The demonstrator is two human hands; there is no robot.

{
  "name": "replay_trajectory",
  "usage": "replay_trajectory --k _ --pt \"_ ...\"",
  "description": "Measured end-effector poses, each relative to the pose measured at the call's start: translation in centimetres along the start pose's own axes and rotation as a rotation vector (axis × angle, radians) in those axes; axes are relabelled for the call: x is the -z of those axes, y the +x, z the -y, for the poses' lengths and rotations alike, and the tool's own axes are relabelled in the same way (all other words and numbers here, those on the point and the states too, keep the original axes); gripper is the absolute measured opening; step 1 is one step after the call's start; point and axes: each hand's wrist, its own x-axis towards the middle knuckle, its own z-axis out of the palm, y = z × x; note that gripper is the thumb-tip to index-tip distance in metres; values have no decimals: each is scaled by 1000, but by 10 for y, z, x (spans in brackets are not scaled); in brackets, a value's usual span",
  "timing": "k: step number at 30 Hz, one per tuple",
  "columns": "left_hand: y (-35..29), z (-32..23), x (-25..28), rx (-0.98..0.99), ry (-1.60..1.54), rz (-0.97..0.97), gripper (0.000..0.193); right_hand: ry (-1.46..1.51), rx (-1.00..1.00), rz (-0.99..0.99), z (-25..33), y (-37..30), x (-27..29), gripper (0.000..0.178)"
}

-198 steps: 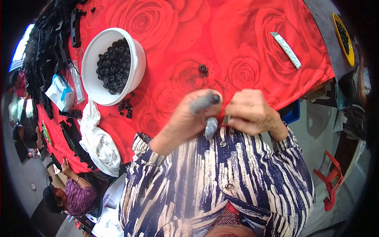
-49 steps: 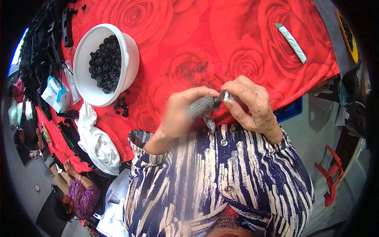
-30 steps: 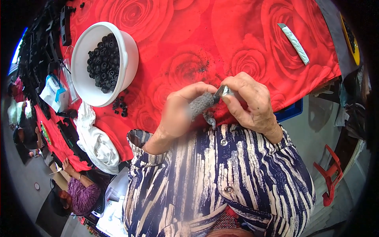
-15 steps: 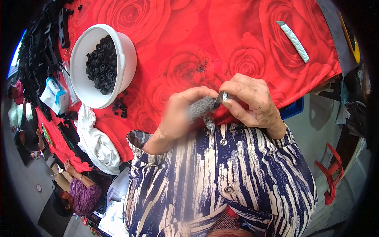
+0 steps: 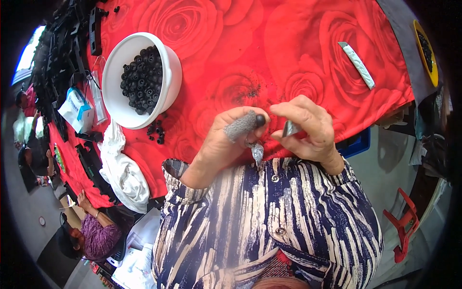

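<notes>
My left hand (image 5: 216,142) pinches a small round black part (image 5: 260,120) at its fingertips. A grey knitted sleeve (image 5: 239,127) covers one of its fingers, and a silvery grey wrapped tip (image 5: 257,152) shows just below. To the right, a little apart from the part, my right hand (image 5: 310,130) grips a short metal blade (image 5: 289,128) between thumb and fingers. Both hands are above the near edge of the red rose-patterned cloth (image 5: 216,53). Dark crumbs (image 5: 251,91) lie scattered on the cloth beyond them.
A white bowl (image 5: 174,79) of black parts stands at left, with loose black pieces (image 5: 156,130) beside it. White fabric (image 5: 126,178) lies nearer. A wrapped blade (image 5: 357,65) rests at far right. Another person (image 5: 98,233) sits at left; a red stool (image 5: 403,224) stands at right.
My right hand has drawn the blade away from the part, to the right. My left hand has turned, so the part's rounded black end now shows. The view has shifted slightly.
</notes>
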Motion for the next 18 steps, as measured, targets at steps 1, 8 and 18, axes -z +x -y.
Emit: replay_trajectory --k 1,8,18 --pt "-1 2 -7 18 -2 -62 23 -3 84 -45 -1 -1 -3 43" --pt "-1 4 3 124 -115 158 20 -101 201 -23 4 -10 -8 50" --pt "-1 6 -2 151 -78 107 22 -190 290 -140 2 -20 -17 37"
